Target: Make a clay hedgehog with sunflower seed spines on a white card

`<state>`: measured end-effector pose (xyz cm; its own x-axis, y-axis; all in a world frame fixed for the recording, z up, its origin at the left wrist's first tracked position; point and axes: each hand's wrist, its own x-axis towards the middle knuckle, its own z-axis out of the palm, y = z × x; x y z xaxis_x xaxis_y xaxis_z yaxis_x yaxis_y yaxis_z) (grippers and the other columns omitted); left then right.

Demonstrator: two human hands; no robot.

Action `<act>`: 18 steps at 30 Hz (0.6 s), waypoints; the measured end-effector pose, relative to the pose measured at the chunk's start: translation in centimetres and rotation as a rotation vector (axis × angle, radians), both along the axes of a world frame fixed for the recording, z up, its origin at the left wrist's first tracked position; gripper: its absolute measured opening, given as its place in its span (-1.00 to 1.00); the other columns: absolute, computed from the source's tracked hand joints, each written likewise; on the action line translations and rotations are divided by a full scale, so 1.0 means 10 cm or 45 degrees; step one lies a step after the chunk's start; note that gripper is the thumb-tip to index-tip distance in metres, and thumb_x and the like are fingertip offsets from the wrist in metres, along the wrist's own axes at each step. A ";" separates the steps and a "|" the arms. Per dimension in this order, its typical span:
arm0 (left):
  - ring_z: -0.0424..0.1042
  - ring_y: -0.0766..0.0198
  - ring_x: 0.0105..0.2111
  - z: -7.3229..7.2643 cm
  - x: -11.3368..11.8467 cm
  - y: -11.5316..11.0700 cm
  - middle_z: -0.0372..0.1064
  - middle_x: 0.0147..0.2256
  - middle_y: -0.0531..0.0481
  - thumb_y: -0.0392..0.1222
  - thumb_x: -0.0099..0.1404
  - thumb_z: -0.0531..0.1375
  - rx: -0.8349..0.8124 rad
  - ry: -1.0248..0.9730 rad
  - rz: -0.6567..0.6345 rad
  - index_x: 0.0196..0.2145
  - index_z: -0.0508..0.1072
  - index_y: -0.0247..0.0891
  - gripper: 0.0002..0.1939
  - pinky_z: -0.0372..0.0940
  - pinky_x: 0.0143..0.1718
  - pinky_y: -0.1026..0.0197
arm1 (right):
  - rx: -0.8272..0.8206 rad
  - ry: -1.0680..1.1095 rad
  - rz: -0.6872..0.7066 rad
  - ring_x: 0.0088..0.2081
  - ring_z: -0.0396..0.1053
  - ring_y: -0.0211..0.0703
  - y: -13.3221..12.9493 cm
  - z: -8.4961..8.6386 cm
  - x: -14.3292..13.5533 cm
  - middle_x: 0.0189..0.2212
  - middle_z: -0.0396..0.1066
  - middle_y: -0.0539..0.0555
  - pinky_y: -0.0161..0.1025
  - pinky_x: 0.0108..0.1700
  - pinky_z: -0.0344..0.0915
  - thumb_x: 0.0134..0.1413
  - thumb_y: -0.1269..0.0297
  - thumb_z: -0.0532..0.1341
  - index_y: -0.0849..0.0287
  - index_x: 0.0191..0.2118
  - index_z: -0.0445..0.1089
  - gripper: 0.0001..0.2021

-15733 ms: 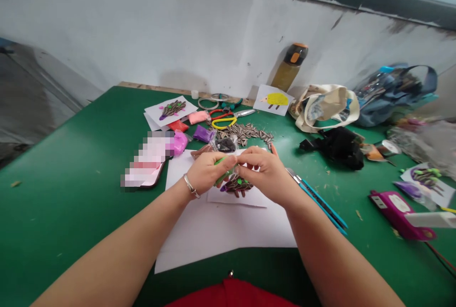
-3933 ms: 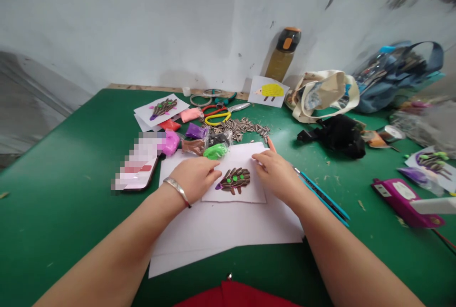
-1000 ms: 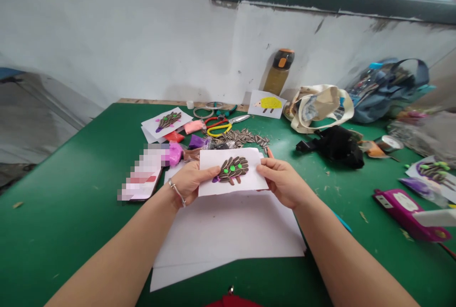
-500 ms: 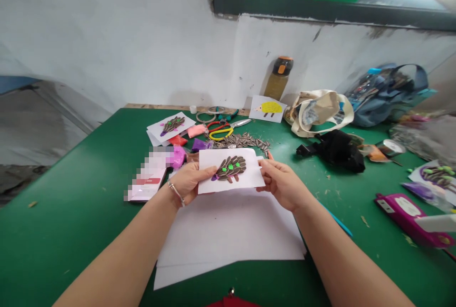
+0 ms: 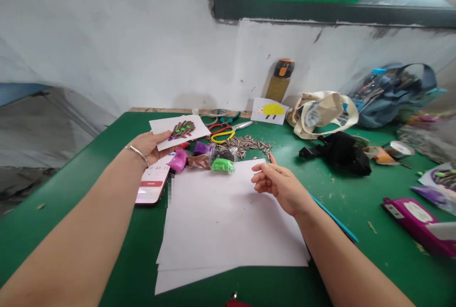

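My left hand (image 5: 151, 148) grips the left edge of a white card (image 5: 164, 129), thumb on top. The card bears a hedgehog shape (image 5: 183, 129) of striped sunflower seeds, with green dots and a purple nose. It hangs at the back left, over the phone's upper end and the spot where another card lay. My right hand (image 5: 273, 181) hovers near the far right corner of the stacked white paper (image 5: 221, 226), fingers loosely bent and holding nothing. Beyond the paper lie clay packets: pink (image 5: 178, 160), brown (image 5: 200, 161), green (image 5: 223, 166) and purple (image 5: 202, 148).
Loose sunflower seeds (image 5: 245, 144), yellow-handled scissors (image 5: 224, 136) and pliers lie behind the packets. A hedgehog drawing (image 5: 270, 110) leans near a bottle (image 5: 280, 81). Left is a phone (image 5: 151, 188); right are a blue stick (image 5: 337, 219), a black cloth item (image 5: 344, 154) and a magenta device (image 5: 415, 224).
My left hand has carried the seed card from above the paper to the back left. My right hand has let go of it and stays near the paper's far right corner.
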<state>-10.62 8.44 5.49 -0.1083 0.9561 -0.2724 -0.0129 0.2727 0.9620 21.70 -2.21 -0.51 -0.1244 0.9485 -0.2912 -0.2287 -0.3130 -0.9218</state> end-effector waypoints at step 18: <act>0.43 0.39 -0.28 -0.21 -0.36 0.66 0.40 -0.20 -0.14 -0.28 0.40 0.06 0.092 0.549 0.097 -0.03 0.21 -0.67 -0.68 0.43 -0.24 0.29 | 0.065 -0.304 0.126 -0.40 0.39 -0.24 -0.02 -0.01 -0.09 -0.37 0.46 0.09 -0.25 -0.30 0.29 0.04 -0.04 0.21 0.19 -0.26 0.45 -0.64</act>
<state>-14.25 15.08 3.37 -0.2681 0.9559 -0.1198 0.3765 0.2184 0.9003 20.80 -2.37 -0.62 -0.1506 0.9495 -0.2753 0.0266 -0.2745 -0.9612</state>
